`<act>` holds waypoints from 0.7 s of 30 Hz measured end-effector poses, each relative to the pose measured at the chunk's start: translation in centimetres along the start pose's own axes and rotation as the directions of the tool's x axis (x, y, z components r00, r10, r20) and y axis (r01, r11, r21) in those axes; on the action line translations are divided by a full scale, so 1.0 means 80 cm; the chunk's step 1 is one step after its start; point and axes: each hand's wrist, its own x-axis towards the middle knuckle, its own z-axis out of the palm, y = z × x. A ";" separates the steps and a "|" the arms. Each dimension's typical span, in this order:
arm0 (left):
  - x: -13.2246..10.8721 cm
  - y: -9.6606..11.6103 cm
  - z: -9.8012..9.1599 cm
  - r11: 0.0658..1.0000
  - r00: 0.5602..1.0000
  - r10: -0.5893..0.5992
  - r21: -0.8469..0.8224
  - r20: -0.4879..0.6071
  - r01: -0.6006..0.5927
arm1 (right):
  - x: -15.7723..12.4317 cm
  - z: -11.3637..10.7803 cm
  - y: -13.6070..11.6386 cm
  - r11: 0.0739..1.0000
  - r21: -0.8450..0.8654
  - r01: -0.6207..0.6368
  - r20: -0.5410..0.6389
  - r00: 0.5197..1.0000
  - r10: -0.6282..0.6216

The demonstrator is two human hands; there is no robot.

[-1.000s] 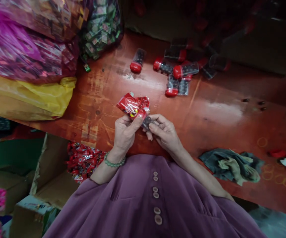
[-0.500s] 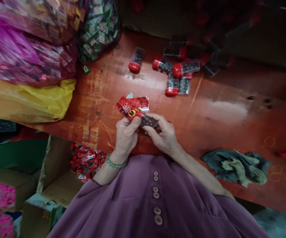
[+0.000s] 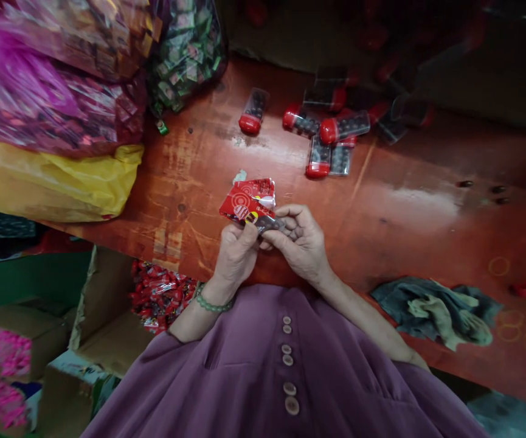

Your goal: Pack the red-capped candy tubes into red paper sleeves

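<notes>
My left hand (image 3: 235, 255) pinches a red printed wrapper (image 3: 247, 204) over the near edge of the reddish wooden table (image 3: 404, 207). My right hand (image 3: 301, 243) is closed on a small clear tube of dark round sweets (image 3: 269, 224) whose end sits at the wrapper's mouth. Both hands touch each other around the tube. A green bead bracelet (image 3: 210, 304) circles my left wrist.
Several clear tubes with red caps (image 3: 321, 131) lie at the table's far middle. Big bags of wrapped sweets (image 3: 57, 103) and a yellow bag (image 3: 57, 179) crowd the left. A crumpled cloth (image 3: 436, 307) and rubber bands (image 3: 498, 266) lie at right. A carton of red packets (image 3: 160, 295) stands below left.
The red wrapper has turned flatter toward me and the tube has slid further into it, so less of the tube shows. Both hands have stayed in place.
</notes>
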 end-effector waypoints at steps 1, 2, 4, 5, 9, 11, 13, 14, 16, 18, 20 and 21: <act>0.000 0.001 -0.001 1.000 1.000 0.011 -0.016 -0.014 -0.011 | 0.000 -0.001 -0.001 1.000 0.003 -0.001 0.009 1.000 0.001; 0.001 0.003 -0.002 0.999 0.999 0.021 -0.030 -0.034 -0.022 | 0.000 -0.002 -0.001 1.000 -0.004 -0.001 0.021 1.000 0.001; 0.003 0.005 -0.005 0.998 0.997 0.029 -0.045 -0.070 -0.032 | -0.003 -0.005 -0.001 0.999 -0.046 0.010 0.054 0.999 -0.007; 0.003 0.006 -0.006 0.998 0.997 0.027 -0.051 -0.077 -0.031 | -0.004 -0.006 -0.001 0.997 -0.075 0.022 0.078 0.997 -0.016; 0.000 0.008 -0.006 0.997 0.999 0.002 -0.082 -0.052 -0.006 | -0.009 -0.017 -0.003 0.974 -0.199 0.112 0.153 0.985 -0.082; -0.005 0.007 -0.004 0.997 1.000 -0.013 -0.073 -0.027 0.011 | -0.009 -0.023 -0.005 0.943 -0.271 0.192 0.154 0.976 -0.154; -0.011 0.006 -0.002 0.998 1.000 -0.018 -0.056 0.003 0.018 | -0.008 -0.026 -0.007 0.898 -0.344 0.275 0.160 0.959 -0.232; -0.013 0.005 -0.001 0.999 1.000 -0.018 -0.047 0.022 0.019 | -0.007 -0.027 -0.007 0.879 -0.366 0.306 0.168 0.951 -0.261; -0.015 0.003 -0.002 0.999 0.998 -0.022 -0.031 0.057 0.024 | -0.006 -0.028 -0.006 0.868 -0.366 0.336 0.182 0.941 -0.287; -0.016 0.001 -0.005 0.999 0.996 -0.033 -0.015 0.081 0.034 | -0.006 -0.027 -0.004 0.879 -0.329 0.345 0.187 0.936 -0.298; -0.017 0.000 -0.008 0.999 0.995 -0.048 -0.008 0.085 0.049 | -0.007 -0.027 0.000 0.880 -0.303 0.365 0.189 0.928 -0.320; -0.018 -0.001 -0.009 0.999 0.995 -0.052 -0.005 0.085 0.053 | -0.008 -0.026 0.002 0.874 -0.304 0.380 0.190 0.923 -0.336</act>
